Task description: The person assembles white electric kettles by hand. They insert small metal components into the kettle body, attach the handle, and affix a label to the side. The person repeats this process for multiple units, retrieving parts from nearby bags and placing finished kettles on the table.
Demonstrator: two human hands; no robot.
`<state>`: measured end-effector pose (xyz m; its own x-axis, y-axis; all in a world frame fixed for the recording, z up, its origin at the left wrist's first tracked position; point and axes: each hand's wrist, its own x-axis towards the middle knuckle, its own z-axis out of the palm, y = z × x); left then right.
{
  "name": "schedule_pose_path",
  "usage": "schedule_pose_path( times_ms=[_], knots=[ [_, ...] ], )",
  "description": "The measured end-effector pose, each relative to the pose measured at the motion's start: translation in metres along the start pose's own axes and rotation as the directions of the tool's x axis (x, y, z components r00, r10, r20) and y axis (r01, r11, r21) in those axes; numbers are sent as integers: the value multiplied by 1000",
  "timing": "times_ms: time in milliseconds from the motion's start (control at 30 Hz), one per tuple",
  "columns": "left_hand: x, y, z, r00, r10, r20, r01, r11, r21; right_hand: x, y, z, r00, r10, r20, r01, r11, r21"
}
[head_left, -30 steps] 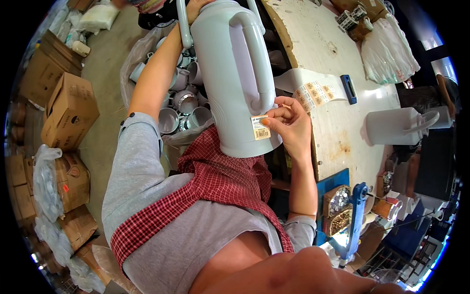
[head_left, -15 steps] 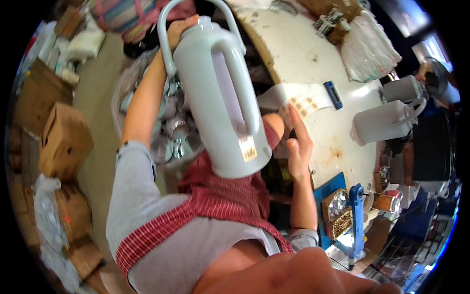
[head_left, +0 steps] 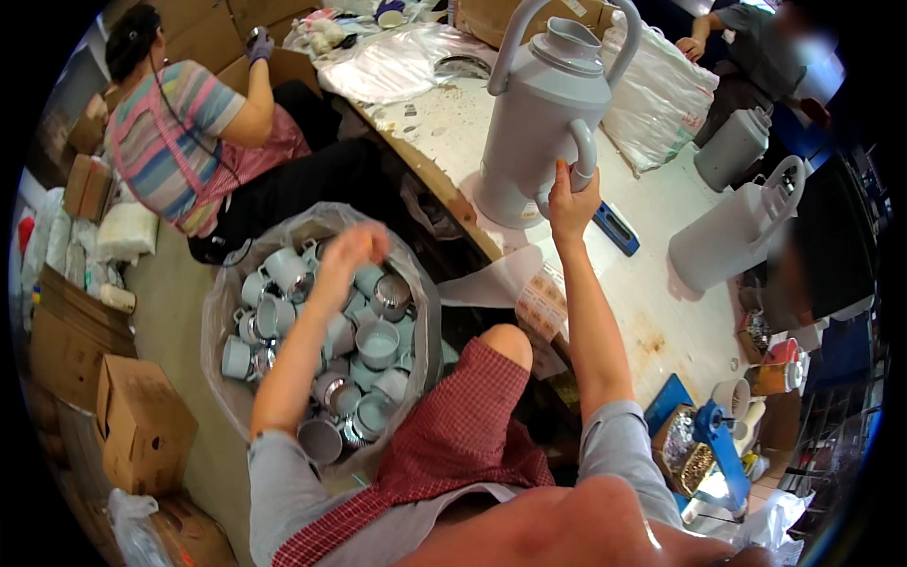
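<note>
A tall grey thermos jug (head_left: 539, 118) stands upright on the white table, its mouth uncovered and its carrying handle raised. My right hand (head_left: 573, 203) is closed around the lower part of its side handle. My left hand (head_left: 354, 257) hovers over a large plastic-lined container (head_left: 432, 317), blurred by motion, so its fingers are hard to read. Grey cup-shaped lids (head_left: 379, 344) with shiny metallic parts fill that container. Beside the jug lies a blue hand tool (head_left: 616, 229). A sheet of small labels (head_left: 542, 300) hangs at the table's near edge.
Two more grey jugs (head_left: 710, 241) stand at the table's right side. A blue hand press (head_left: 726, 454) sits near right, by boxes of small metal parts. One seated person (head_left: 194, 132) works at far left; another (head_left: 756, 47) is at far right. Cardboard boxes (head_left: 142, 420) line the left.
The jug, tilted over my lap before, now stands on the table. My left hand has left its top and come over the lids; my right hand has taken the side handle.
</note>
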<state>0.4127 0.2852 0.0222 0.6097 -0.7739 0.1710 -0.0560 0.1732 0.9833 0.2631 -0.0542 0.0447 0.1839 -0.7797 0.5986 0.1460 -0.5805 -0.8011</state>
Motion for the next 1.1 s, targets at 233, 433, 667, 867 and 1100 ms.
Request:
schedule_pose_path(
  times_ms=[233, 433, 667, 867, 1100],
  knots=[
    [-50, -44, 93, 939, -267, 217, 270, 963, 19, 95, 77, 70, 901, 110, 420, 35, 946, -322],
    [-96, -44, 150, 956, 15, 293, -166, 851, 498, 220, 12, -94, 610, -779, 145, 583, 317, -748],
    [-48, -36, 189, 899, 329, 290, -439, 684, 583, 246, -6, -345, 919, -273, -286, -10, 706, -708],
    [17, -22, 192, 972, 171, 159, -206, 950, 233, 98, -226, -304, 990, -127, -68, 96, 931, -353],
    [-11, 55, 311, 747, 107, 657, 453, 641, -620, -73, -237, -286, 972, -208, 109, 226, 955, -191]
  ],
)
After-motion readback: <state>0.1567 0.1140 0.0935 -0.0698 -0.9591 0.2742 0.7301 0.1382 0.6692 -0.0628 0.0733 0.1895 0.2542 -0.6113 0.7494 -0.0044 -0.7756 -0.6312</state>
